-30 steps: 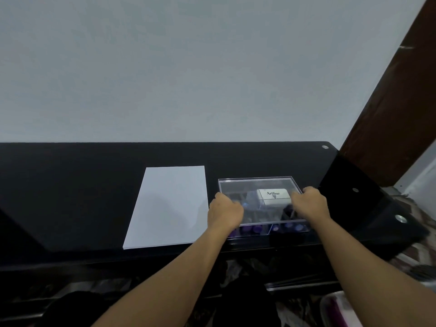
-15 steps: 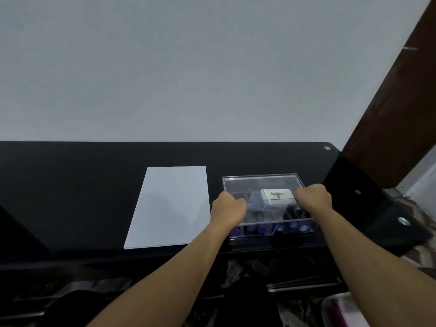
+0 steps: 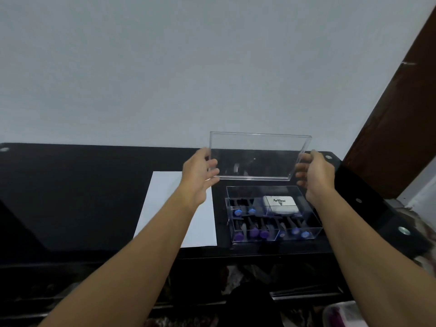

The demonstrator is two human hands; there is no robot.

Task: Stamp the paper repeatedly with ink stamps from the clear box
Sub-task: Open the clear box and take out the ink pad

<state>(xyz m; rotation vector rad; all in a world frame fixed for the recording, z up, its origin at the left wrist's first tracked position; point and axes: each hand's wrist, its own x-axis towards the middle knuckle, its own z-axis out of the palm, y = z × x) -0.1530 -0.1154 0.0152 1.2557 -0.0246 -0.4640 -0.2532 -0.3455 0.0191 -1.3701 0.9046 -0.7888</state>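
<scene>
Head view blurs the purple- and blue-capped stamps (image 3: 254, 232) lying with a white Artline case (image 3: 280, 205) in the clear plastic box (image 3: 313, 223) below my hands. My left hand (image 3: 199, 176) and right hand (image 3: 315, 176) grip the transparent rectangular lid (image 3: 257, 159) by its ends above it; the white paper sheet (image 3: 162, 208) lies under my left forearm.

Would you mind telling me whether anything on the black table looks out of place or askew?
Nothing stands out. The clear plastic lid is off, held above the clear compartmented box by the left hand and right hand; the white paper sheet lies flat beside it, and nothing is spilled.
</scene>
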